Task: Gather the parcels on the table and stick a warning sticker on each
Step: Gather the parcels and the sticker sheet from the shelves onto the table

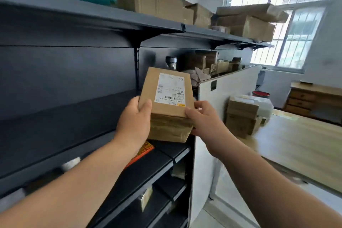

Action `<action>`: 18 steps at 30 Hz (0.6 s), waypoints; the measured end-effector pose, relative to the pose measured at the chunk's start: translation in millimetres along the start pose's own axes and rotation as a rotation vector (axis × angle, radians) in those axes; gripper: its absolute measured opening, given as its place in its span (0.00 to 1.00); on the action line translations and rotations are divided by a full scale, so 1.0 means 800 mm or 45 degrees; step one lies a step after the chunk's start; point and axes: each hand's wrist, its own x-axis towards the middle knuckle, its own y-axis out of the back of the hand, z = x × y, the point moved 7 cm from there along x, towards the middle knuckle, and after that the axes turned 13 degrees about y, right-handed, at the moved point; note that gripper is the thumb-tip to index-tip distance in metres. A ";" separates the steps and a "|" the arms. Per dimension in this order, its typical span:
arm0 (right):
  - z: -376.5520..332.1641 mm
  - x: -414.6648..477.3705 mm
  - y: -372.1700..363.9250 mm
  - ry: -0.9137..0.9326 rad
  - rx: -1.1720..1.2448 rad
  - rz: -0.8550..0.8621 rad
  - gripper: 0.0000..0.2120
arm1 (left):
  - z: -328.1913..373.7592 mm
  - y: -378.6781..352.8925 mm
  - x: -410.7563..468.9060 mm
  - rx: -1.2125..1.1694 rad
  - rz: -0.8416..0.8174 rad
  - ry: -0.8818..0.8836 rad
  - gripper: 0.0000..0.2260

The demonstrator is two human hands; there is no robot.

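A brown parcel (165,92) bearing a white label (171,88) is held just above the dark shelf (151,168), gripped at its near corners by the left hand (135,119) and the right hand (204,122), while further parcels (241,118) are stacked on the counter (296,146) to the right.

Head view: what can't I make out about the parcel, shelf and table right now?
All in the head view:
Label on the parcel: print too small and blurred to read.
Parcel's underside: hidden by the box itself, the left hand and the right hand.
Orange sheet on the shelf: mostly covered by the left wrist and parcel.
Stacked parcels on the table: motion-blurred, count unclear.
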 end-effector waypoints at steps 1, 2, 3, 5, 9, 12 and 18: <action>0.010 -0.003 0.028 -0.019 -0.010 0.022 0.13 | 0.001 -0.029 -0.003 -0.005 -0.032 0.008 0.08; 0.018 -0.007 0.055 -0.043 -0.025 0.043 0.15 | 0.001 -0.057 -0.006 -0.005 -0.061 0.019 0.07; 0.028 -0.010 0.083 -0.068 -0.038 0.064 0.17 | 0.001 -0.086 -0.010 -0.003 -0.090 0.031 0.07; 0.047 -0.018 0.139 -0.111 -0.056 0.104 0.19 | -0.001 -0.146 -0.018 -0.009 -0.155 0.058 0.08; 0.082 -0.037 0.248 -0.166 -0.104 0.218 0.19 | -0.006 -0.266 -0.036 -0.019 -0.322 0.101 0.10; 0.105 -0.059 0.322 -0.233 -0.131 0.326 0.17 | -0.012 -0.352 -0.052 0.003 -0.463 0.132 0.10; 0.161 -0.097 0.443 -0.404 -0.203 0.517 0.19 | -0.034 -0.504 -0.080 0.103 -0.746 0.190 0.11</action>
